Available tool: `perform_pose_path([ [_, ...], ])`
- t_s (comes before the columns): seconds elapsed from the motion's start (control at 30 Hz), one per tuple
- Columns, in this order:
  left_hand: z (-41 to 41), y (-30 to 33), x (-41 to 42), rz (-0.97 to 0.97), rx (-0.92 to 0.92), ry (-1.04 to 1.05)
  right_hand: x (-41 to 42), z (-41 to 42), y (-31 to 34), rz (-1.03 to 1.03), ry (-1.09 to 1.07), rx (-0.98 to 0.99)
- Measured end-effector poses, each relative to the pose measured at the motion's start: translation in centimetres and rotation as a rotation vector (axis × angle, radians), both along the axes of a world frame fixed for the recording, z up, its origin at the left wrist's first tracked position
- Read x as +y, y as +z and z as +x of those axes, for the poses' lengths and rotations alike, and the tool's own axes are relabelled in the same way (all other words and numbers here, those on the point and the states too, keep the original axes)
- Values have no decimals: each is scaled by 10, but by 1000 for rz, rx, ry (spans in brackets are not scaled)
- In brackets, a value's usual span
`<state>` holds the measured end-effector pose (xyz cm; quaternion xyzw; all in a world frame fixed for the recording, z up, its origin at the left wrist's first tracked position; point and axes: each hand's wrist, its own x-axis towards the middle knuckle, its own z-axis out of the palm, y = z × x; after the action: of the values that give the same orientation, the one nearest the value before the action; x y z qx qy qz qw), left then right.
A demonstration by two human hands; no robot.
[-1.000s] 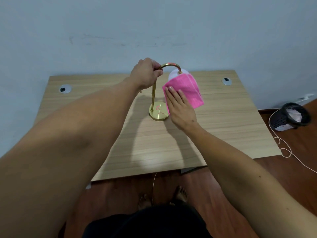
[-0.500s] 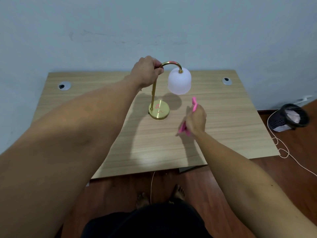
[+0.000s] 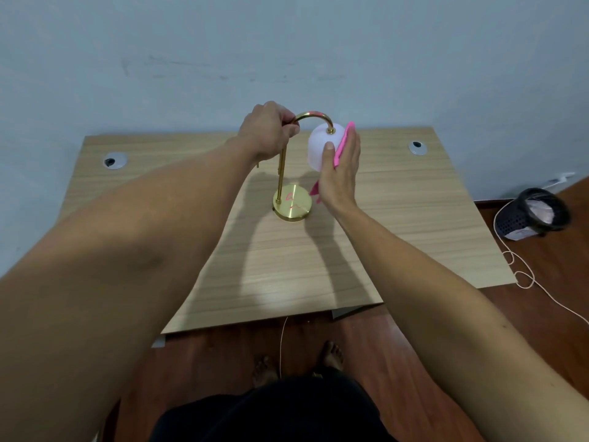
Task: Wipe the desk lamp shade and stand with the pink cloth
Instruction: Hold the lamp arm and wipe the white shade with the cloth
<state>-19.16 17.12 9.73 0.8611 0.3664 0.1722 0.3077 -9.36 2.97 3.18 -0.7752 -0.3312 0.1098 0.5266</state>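
A small desk lamp stands at the middle of the wooden desk (image 3: 398, 237). It has a round brass base (image 3: 293, 202), a thin brass stand (image 3: 281, 173) curving over at the top, and a white frosted shade (image 3: 317, 148) hanging from the curve. My left hand (image 3: 267, 129) grips the top of the stand where it bends. My right hand (image 3: 339, 167) presses the pink cloth (image 3: 342, 143) flat against the right side of the shade, thumb on the front. Most of the cloth is hidden behind my palm.
Two round cable grommets sit in the desk's far corners, one at the left (image 3: 114, 161) and one at the right (image 3: 417, 147). A dark mesh bin (image 3: 532, 215) lies on the wooden floor at the right, with a thin cord (image 3: 522, 275) trailing past it. The wall stands close behind the desk.
My right hand pulled the cloth off the shade and down toward me, then came back up and laid it against the shade's right side. My left hand stayed on the stand.
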Motion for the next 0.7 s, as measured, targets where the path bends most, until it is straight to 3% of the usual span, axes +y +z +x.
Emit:
perform_pose_path([
  [0.2, 2, 3, -1, -11, 9, -5, 12, 6, 1, -52, -53, 40],
  [0.7, 2, 6, 0, -19, 25, -10, 15, 59, 5, 7, 137, 178],
])
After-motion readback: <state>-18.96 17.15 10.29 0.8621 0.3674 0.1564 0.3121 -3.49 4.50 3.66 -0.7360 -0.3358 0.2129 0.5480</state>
